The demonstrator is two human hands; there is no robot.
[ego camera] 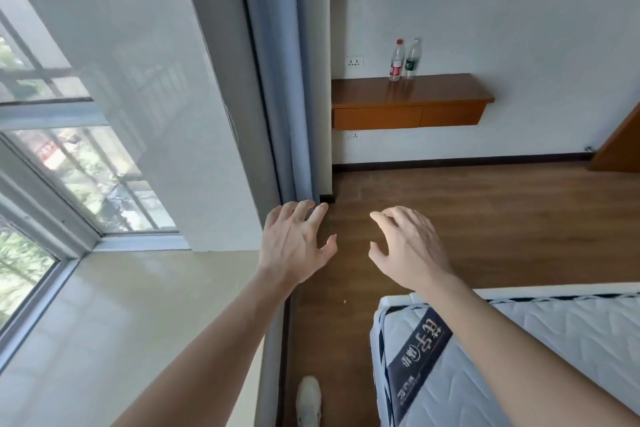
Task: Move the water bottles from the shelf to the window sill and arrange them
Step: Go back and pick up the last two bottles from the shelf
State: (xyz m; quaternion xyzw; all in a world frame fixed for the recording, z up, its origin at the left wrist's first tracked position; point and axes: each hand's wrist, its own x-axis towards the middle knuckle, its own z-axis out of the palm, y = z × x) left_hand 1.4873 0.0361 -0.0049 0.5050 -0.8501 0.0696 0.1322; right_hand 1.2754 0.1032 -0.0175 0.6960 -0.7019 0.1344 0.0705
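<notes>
**Both hands out, holding nothing**

Your two bare forearms reach forward side by side. Your left hand (pixel 294 246) is palm down, its fingers (pixel 304 215) spread and slightly bent. Your right hand (pixel 408 246) hangs just beside it, apart, fingers loosely curved and thumb held out. Neither hand grips anything.

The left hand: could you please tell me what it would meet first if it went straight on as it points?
Most likely the blue curtain, hanging just past the left hand's fingertips, though depth is unclear from this one view.
</notes>
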